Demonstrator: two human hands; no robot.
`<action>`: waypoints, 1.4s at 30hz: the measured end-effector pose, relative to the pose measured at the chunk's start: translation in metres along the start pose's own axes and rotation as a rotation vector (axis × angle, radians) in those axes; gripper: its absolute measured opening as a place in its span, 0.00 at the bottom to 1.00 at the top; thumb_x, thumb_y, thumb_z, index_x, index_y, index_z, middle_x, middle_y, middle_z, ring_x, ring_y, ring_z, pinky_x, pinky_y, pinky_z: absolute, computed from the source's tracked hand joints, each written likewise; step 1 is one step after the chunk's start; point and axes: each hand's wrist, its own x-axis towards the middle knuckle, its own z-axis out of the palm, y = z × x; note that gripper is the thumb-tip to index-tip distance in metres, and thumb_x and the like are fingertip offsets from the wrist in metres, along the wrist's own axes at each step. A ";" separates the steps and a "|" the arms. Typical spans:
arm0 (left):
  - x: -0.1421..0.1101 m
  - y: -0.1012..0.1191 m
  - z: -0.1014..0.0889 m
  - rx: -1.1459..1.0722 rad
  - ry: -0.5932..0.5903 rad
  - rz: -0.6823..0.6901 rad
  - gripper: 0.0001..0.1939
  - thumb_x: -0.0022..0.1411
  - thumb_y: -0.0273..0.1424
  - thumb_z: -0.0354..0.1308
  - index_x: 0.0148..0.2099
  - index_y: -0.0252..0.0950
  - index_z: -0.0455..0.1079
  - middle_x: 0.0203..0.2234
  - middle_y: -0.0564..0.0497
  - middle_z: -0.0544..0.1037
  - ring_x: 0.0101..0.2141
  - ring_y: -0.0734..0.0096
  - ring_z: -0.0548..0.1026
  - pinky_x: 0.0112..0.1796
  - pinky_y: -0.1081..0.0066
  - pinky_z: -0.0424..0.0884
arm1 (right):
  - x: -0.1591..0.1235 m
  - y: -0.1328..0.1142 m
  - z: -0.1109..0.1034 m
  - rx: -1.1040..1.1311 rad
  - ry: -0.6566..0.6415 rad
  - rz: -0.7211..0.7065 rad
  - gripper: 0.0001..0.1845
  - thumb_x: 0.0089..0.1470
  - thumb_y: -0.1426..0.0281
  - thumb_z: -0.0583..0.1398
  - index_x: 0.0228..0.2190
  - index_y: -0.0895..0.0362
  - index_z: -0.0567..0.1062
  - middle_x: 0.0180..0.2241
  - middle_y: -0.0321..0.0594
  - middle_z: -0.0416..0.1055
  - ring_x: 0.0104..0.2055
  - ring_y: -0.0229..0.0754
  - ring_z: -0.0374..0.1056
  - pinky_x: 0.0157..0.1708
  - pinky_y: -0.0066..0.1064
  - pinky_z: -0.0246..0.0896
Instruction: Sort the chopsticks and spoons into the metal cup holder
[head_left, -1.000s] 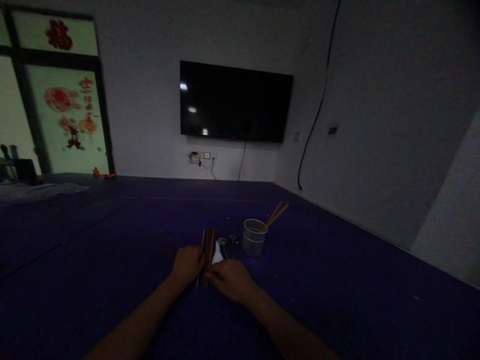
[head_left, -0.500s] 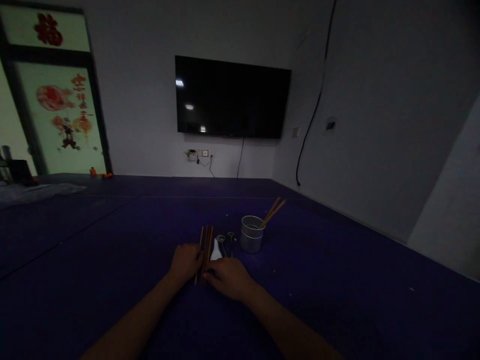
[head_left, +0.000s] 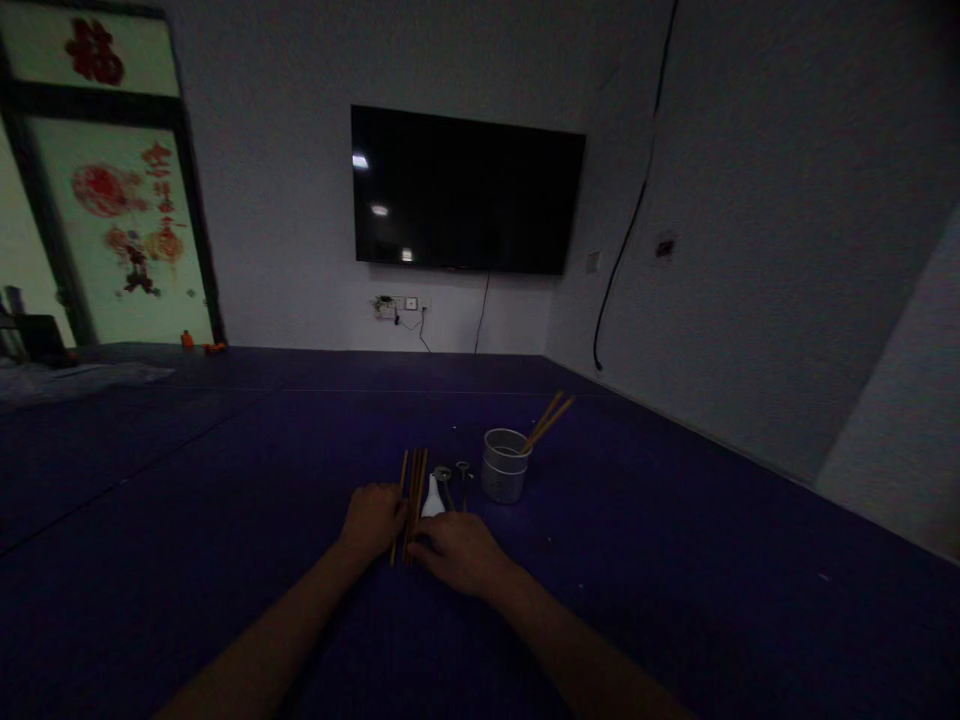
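Note:
Several brown chopsticks point(head_left: 416, 490) lie side by side on the purple surface, pointing away from me. My left hand point(head_left: 371, 522) is closed around a lighter chopstick point(head_left: 404, 470) at their left; its fingertips are partly hidden. From the right, my right hand point(head_left: 461, 553) has its thumb and curled fingers on the near part of the brown chopsticks. Just beyond that hand are a white spoon point(head_left: 433, 498) and two metal utensils with rounded ends, a left one point(head_left: 444, 476) and a right one point(head_left: 463, 472), their near parts covered by the hand.
A metal cup point(head_left: 504, 470) stands upright to the right, with light chopsticks point(head_left: 551, 420) leaning out of it. The purple surface point(head_left: 675, 560) reaches to the walls. Clear plastic sheeting point(head_left: 82, 378) and small orange objects point(head_left: 199, 344) are at the far left. A television point(head_left: 469, 195) hangs ahead.
Both hands keep nearly the same place on the chopsticks. The whole view has shifted very slightly; nothing has visibly been picked up or let go.

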 end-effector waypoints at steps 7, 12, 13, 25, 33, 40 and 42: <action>-0.001 0.001 0.000 0.009 0.018 0.008 0.16 0.62 0.33 0.42 0.35 0.35 0.70 0.36 0.44 0.77 0.36 0.63 0.74 0.37 0.67 0.64 | 0.000 0.000 -0.001 0.008 -0.007 0.003 0.16 0.57 0.61 0.51 0.44 0.51 0.71 0.40 0.39 0.74 0.41 0.44 0.69 0.38 0.30 0.58; 0.000 0.000 0.002 0.016 0.028 0.017 0.16 0.62 0.33 0.42 0.34 0.34 0.70 0.34 0.44 0.77 0.37 0.62 0.74 0.37 0.66 0.64 | 0.000 0.000 -0.001 0.033 0.011 0.000 0.16 0.57 0.62 0.51 0.44 0.50 0.71 0.40 0.39 0.74 0.41 0.43 0.69 0.38 0.30 0.58; 0.000 -0.001 0.002 0.013 0.029 0.016 0.16 0.62 0.33 0.42 0.34 0.34 0.70 0.34 0.44 0.77 0.37 0.63 0.74 0.37 0.66 0.64 | -0.001 0.000 -0.001 0.035 0.013 0.000 0.16 0.57 0.62 0.51 0.44 0.51 0.72 0.40 0.39 0.74 0.41 0.43 0.69 0.38 0.30 0.58; 0.001 -0.001 0.003 -0.001 0.031 0.002 0.15 0.62 0.33 0.43 0.34 0.35 0.70 0.34 0.45 0.77 0.37 0.64 0.74 0.38 0.67 0.64 | -0.001 0.000 -0.001 0.036 0.003 -0.017 0.17 0.56 0.62 0.52 0.45 0.51 0.71 0.42 0.40 0.73 0.43 0.44 0.69 0.40 0.32 0.58; 0.000 0.000 0.001 0.003 0.035 0.012 0.16 0.62 0.33 0.42 0.34 0.34 0.70 0.34 0.44 0.77 0.35 0.63 0.74 0.37 0.66 0.64 | -0.001 -0.002 -0.004 0.011 -0.023 -0.014 0.18 0.56 0.61 0.52 0.47 0.51 0.69 0.41 0.41 0.73 0.42 0.45 0.69 0.39 0.32 0.58; -0.001 0.000 -0.001 -0.002 0.014 0.020 0.16 0.62 0.34 0.43 0.34 0.35 0.70 0.34 0.44 0.77 0.36 0.62 0.74 0.37 0.67 0.64 | -0.004 -0.005 -0.007 0.000 -0.022 -0.033 0.18 0.57 0.62 0.52 0.47 0.53 0.69 0.42 0.43 0.73 0.43 0.47 0.69 0.38 0.34 0.59; -0.001 0.000 0.000 -0.006 0.010 0.019 0.16 0.62 0.34 0.42 0.34 0.35 0.70 0.34 0.44 0.77 0.37 0.62 0.74 0.37 0.67 0.64 | -0.004 -0.005 -0.007 0.003 -0.020 -0.034 0.18 0.57 0.62 0.52 0.47 0.53 0.69 0.42 0.43 0.73 0.43 0.46 0.69 0.38 0.34 0.59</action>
